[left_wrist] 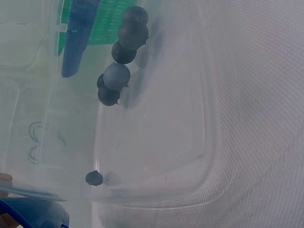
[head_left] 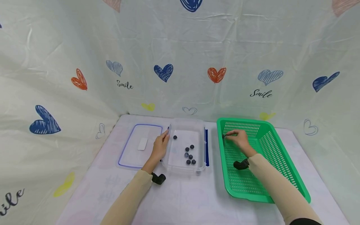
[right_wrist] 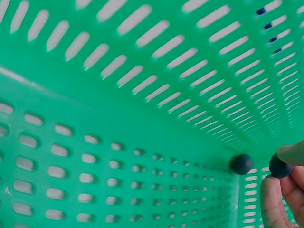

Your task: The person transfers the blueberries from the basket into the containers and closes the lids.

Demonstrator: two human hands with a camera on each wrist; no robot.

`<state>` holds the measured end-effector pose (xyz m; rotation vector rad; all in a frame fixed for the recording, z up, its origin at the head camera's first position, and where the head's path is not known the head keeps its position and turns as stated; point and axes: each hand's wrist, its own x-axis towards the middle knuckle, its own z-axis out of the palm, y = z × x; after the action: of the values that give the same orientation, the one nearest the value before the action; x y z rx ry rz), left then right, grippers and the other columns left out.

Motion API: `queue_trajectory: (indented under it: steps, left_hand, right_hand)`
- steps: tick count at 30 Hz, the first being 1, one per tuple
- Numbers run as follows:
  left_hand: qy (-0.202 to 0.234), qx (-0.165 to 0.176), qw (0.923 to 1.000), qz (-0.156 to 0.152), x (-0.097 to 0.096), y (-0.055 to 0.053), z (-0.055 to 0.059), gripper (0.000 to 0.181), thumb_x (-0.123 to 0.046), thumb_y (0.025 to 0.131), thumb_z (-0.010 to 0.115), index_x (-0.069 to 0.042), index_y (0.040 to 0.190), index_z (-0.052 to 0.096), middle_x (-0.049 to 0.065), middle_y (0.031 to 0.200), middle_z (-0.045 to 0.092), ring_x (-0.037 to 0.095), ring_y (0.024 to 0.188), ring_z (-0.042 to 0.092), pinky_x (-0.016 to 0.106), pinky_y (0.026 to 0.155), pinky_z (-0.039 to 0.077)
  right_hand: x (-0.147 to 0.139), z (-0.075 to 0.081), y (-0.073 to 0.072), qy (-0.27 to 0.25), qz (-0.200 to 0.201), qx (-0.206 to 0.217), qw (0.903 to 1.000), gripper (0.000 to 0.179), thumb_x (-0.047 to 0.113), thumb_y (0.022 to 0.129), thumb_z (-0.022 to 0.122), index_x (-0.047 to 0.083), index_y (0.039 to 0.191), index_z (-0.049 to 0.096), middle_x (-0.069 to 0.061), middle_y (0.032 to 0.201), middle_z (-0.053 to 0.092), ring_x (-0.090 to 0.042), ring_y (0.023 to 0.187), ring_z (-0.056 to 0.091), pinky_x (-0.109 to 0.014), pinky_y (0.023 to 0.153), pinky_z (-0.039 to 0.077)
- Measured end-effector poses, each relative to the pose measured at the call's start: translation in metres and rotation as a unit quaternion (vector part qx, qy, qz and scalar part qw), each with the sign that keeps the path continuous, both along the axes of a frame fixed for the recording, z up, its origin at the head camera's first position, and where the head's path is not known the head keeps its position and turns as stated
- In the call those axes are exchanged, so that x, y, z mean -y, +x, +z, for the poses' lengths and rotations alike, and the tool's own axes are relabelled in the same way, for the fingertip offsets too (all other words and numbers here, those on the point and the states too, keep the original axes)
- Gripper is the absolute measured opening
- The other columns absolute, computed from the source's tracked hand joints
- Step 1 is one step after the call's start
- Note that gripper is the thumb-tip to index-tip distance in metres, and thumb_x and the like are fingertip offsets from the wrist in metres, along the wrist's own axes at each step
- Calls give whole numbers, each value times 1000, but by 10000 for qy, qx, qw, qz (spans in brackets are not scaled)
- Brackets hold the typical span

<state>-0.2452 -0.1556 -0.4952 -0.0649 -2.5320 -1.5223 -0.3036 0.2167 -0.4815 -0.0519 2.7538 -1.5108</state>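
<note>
My left hand (head_left: 160, 146) grips the left side of a clear plastic box (head_left: 183, 169), by its blue-edged flap. Several blueberries (head_left: 190, 157) lie inside; a single blueberry (left_wrist: 94, 178) sits apart near the gripped wall, and the others cluster toward the opposite side. Over at the right, my right hand (head_left: 239, 139) reaches into the green basket (head_left: 284, 170) beside its far left wall. Between thumb and fingertips it pinches a blueberry (right_wrist: 280, 167). Close by, a second blueberry (right_wrist: 241, 164) rests in the basket near its corner.
A clear lid with a blue seal (head_left: 129, 145) and a white label (head_left: 142, 144) lies flat left of the box. On the box's right side a blue flap (head_left: 207, 147) sticks out, between box and basket. A heart-printed sheet (head_left: 197, 93) hangs behind the table.
</note>
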Motion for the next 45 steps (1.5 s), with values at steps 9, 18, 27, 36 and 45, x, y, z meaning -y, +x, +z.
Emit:
queue_trajectory:
  steps: [9, 18, 27, 36, 45]
  left_hand:
    - [-44, 37, 10000, 54, 0, -1, -2, 45, -21, 108, 45, 3, 146, 46, 22, 110, 58, 31, 93, 49, 46, 84, 42]
    - [-65, 26, 10000, 34, 1, -2, -4, 45, -21, 108, 45, 3, 147, 46, 26, 119, 58, 32, 98, 50, 50, 89, 43]
    - [-43, -24, 10000, 36, 1, -2, -3, 45, -20, 108, 45, 4, 146, 46, 24, 113, 59, 31, 95, 50, 46, 85, 42]
    - [-28, 19, 10000, 30, 1, -1, -1, 45, -21, 108, 45, 4, 146, 46, 25, 117, 59, 31, 97, 50, 48, 88, 43]
    - [-8, 17, 10000, 27, 1, -1, 0, 45, -21, 108, 45, 3, 147, 46, 26, 119, 58, 33, 99, 50, 49, 89, 43]
  right_hand:
    - [-2, 21, 7, -522, 71, 203, 9984, 29, 8, 91, 73, -9, 113, 68, -16, 106, 70, -28, 103, 62, -51, 96, 47]
    - [-2, 46, 20, -870, 111, 366, 9955, 37, 13, 91, 74, -9, 119, 65, -1, 98, 71, -9, 92, 61, -50, 101, 44]
    - [4, 68, 34, -1179, 404, 140, 9921, 43, 14, 90, 76, -14, 121, 62, 2, 97, 71, -6, 89, 65, -22, 84, 51]
    - [21, 84, 44, -1210, 542, 131, 9911, 38, 13, 89, 77, -11, 117, 65, -3, 102, 71, -7, 92, 65, -36, 93, 51]
    - [36, 91, 49, -1399, 831, 51, 9867, 36, 10, 89, 77, -12, 115, 65, -7, 103, 70, -10, 92, 67, -28, 85, 53]
